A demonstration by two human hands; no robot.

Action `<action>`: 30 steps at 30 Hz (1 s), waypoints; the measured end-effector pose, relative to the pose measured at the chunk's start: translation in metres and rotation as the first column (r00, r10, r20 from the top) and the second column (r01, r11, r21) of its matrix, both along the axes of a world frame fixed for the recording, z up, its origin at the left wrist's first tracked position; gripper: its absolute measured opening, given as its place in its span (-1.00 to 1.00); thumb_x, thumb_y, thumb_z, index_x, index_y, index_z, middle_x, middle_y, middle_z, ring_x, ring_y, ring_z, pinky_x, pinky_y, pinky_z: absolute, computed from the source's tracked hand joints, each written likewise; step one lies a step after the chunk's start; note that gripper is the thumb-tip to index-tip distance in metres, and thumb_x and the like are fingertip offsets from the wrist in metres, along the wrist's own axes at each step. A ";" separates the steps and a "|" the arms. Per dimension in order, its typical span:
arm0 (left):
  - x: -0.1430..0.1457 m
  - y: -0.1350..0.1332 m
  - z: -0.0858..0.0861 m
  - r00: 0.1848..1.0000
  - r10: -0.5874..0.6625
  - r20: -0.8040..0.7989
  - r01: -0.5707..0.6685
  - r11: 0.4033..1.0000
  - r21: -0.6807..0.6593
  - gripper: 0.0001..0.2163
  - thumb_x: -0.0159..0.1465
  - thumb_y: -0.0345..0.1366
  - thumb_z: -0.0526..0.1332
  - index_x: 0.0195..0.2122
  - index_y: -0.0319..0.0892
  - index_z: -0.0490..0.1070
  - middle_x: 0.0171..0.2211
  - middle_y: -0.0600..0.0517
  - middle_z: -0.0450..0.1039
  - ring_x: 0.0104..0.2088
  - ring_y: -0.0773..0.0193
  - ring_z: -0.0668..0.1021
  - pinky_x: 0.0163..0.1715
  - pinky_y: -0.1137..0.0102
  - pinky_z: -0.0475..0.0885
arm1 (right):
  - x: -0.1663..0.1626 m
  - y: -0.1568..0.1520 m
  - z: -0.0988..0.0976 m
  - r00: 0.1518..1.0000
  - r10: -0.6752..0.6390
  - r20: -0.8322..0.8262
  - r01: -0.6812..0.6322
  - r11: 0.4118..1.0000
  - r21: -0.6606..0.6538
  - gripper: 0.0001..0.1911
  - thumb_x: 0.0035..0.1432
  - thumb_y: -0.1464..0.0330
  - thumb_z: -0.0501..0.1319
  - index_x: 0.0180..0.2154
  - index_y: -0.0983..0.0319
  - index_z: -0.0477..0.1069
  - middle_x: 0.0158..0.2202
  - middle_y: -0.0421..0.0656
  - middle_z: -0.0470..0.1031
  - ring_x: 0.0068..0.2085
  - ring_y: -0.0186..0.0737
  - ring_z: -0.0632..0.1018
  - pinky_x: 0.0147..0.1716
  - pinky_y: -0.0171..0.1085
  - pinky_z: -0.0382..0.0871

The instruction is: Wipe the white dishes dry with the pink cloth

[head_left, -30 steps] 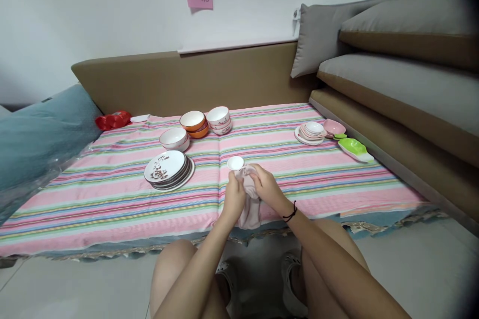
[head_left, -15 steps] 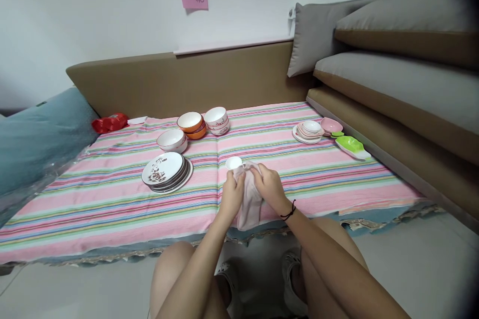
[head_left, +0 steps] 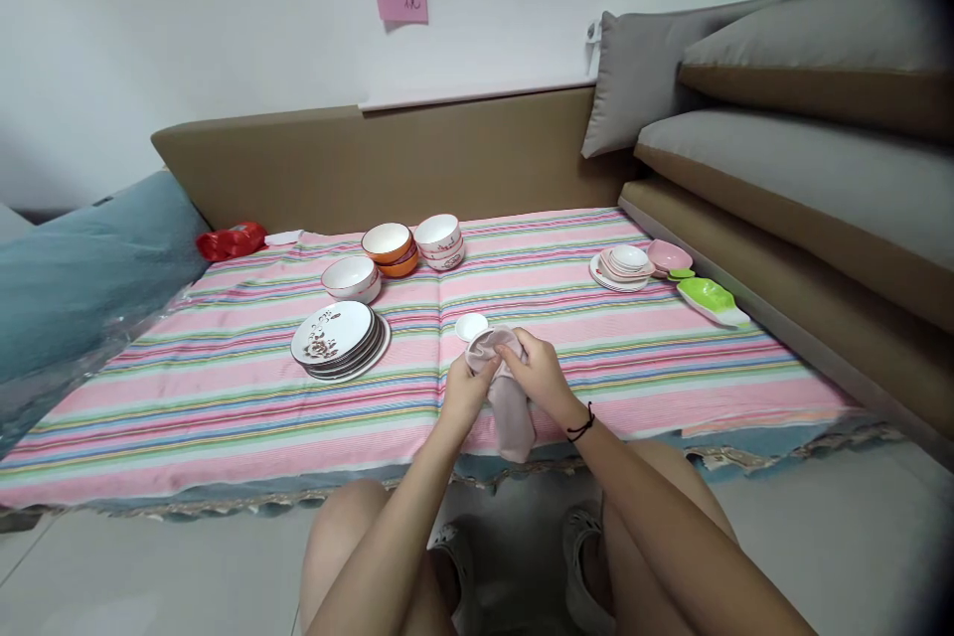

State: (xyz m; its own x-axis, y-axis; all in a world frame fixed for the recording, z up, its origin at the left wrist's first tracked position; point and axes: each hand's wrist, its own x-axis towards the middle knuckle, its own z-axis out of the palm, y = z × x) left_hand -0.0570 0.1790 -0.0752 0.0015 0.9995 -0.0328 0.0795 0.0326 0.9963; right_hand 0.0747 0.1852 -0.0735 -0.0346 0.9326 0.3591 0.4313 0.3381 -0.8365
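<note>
A pale pinkish-grey cloth (head_left: 514, 422) is held at the near middle of the bed, its loose end hanging toward the front edge. My left hand (head_left: 466, 388) is closed on the left side of the bunched cloth. My right hand (head_left: 543, 373) grips the other side, its thumb pressed into the middle. The cloth's top spreads into a round shape like a small bowl; what lies under it is mostly hidden. Just beyond my hands, a small white bowl (head_left: 471, 326) rests on the striped sheet (head_left: 260, 417).
To the left are stacked flowered plates (head_left: 335, 333), white bowls (head_left: 350, 276) and orange bowls (head_left: 388, 243). More white bowls (head_left: 439, 235) stand behind. On the right lie small dishes (head_left: 622, 263), a pink bowl (head_left: 669, 256) and a green dish (head_left: 711, 298), beside stacked cushions (head_left: 790, 154).
The cloth has been drawn up and spread into a round shape between my hands, my right thumb now pressing inside it. The view has shifted slightly; the stacked dishes stay put.
</note>
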 end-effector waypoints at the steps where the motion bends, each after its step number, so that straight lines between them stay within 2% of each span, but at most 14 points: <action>1: 0.000 0.001 0.000 0.999 0.012 -0.034 -0.011 1.000 0.021 -0.74 0.03 -0.12 0.26 -0.44 -0.25 0.42 -0.56 0.07 0.38 -0.49 0.32 0.39 -0.49 0.47 0.27 | 0.001 0.001 0.000 1.000 -0.014 -0.004 0.014 1.000 -0.007 -0.76 0.17 0.25 0.10 -0.49 0.21 0.22 -0.56 -0.27 0.29 -0.50 -0.33 0.30 -0.47 -0.35 0.11; 4: 0.001 0.001 0.004 0.993 0.028 -0.114 -0.022 0.998 0.050 -0.71 0.10 -0.09 0.20 -0.57 -0.22 0.32 -0.64 0.09 0.30 -0.56 0.34 0.36 -0.54 0.47 0.23 | 0.002 0.002 -0.001 0.998 -0.056 -0.024 0.056 0.998 -0.021 -0.60 0.20 0.17 0.07 -0.60 0.20 0.08 -0.66 -0.31 0.12 -0.56 -0.37 0.18 -0.53 -0.33 0.00; 6: 0.002 -0.001 0.008 0.996 0.002 -0.093 -0.001 1.000 0.012 -0.68 0.14 -0.05 0.14 -0.58 -0.19 0.25 -0.69 0.13 0.23 -0.64 0.37 0.32 -0.62 0.48 0.20 | 0.001 0.002 -0.002 0.997 -0.061 -0.045 0.060 0.998 -0.025 -0.59 0.22 0.17 0.02 -0.61 0.20 0.05 -0.66 -0.30 0.10 -0.56 -0.37 0.17 -0.53 -0.33 -0.01; 10: 0.003 -0.003 0.016 0.999 -0.045 0.012 0.046 0.998 -0.053 -0.68 0.17 0.01 0.09 -0.47 -0.17 0.22 -0.70 0.18 0.19 -0.72 0.38 0.33 -0.69 0.48 0.25 | 0.000 0.002 -0.003 0.997 -0.052 -0.054 0.049 0.998 -0.042 -0.68 0.21 0.20 0.00 -0.54 0.19 0.11 -0.60 -0.28 0.20 -0.52 -0.34 0.23 -0.50 -0.33 0.06; 15: 0.001 -0.002 0.017 0.994 -0.085 0.062 0.092 0.990 -0.111 -0.73 0.16 -0.06 0.11 -0.34 -0.19 0.24 -0.66 0.16 0.28 -0.70 0.33 0.40 -0.66 0.42 0.38 | -0.002 0.002 -0.005 0.982 -0.017 -0.186 -0.005 0.993 -0.116 -0.80 0.07 0.21 0.14 -0.43 0.21 0.23 -0.51 -0.27 0.28 -0.46 -0.31 0.31 -0.47 -0.35 0.17; 18: -0.001 -0.004 0.018 0.982 -0.172 0.083 0.180 0.979 -0.099 -0.74 0.15 -0.13 0.15 -0.26 -0.21 0.27 -0.60 0.15 0.33 -0.67 0.37 0.41 -0.62 0.43 0.40 | -0.004 0.002 -0.006 0.956 -0.027 -0.294 -0.025 0.985 -0.172 -0.76 0.01 0.21 0.21 -0.34 0.23 0.31 -0.42 -0.21 0.40 -0.39 -0.27 0.40 -0.40 -0.33 0.26; 21: -0.002 -0.007 0.020 0.970 -0.231 0.075 0.237 0.968 -0.082 -0.76 0.13 -0.19 0.17 -0.24 -0.22 0.28 -0.59 0.15 0.34 -0.65 0.38 0.42 -0.59 0.45 0.39 | -0.003 0.003 -0.007 0.951 -0.037 -0.308 -0.017 0.985 -0.169 -0.75 0.03 0.20 0.21 -0.33 0.24 0.34 -0.40 -0.17 0.44 -0.37 -0.25 0.42 -0.37 -0.31 0.28; 27: -0.003 -0.007 0.023 0.983 -0.176 0.044 0.178 0.982 -0.064 -0.76 0.16 -0.12 0.15 -0.34 -0.21 0.29 -0.65 0.16 0.30 -0.67 0.38 0.39 -0.64 0.48 0.33 | 0.001 0.004 -0.006 0.952 -0.023 -0.304 -0.030 0.985 -0.170 -0.70 0.13 0.14 0.09 -0.46 0.23 0.26 -0.54 -0.25 0.26 -0.49 -0.32 0.28 -0.50 -0.35 0.16; 30: -0.003 -0.005 0.021 0.980 -0.196 0.043 0.198 0.979 -0.052 -0.71 0.15 -0.04 0.17 -0.39 -0.20 0.27 -0.69 0.16 0.29 -0.70 0.37 0.38 -0.67 0.48 0.31 | 0.002 0.004 -0.005 0.953 -0.048 -0.299 -0.004 0.985 -0.173 -0.65 0.14 0.11 0.08 -0.51 0.23 0.22 -0.58 -0.27 0.20 -0.51 -0.34 0.25 -0.53 -0.35 0.11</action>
State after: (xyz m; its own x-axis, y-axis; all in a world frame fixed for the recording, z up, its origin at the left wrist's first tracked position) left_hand -0.0600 0.1738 -0.0542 0.2005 0.9760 -0.0847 0.0524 0.0756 0.9958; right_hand 0.0769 0.1889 -0.0787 0.0716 0.9798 0.1865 0.1567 0.1736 -0.9723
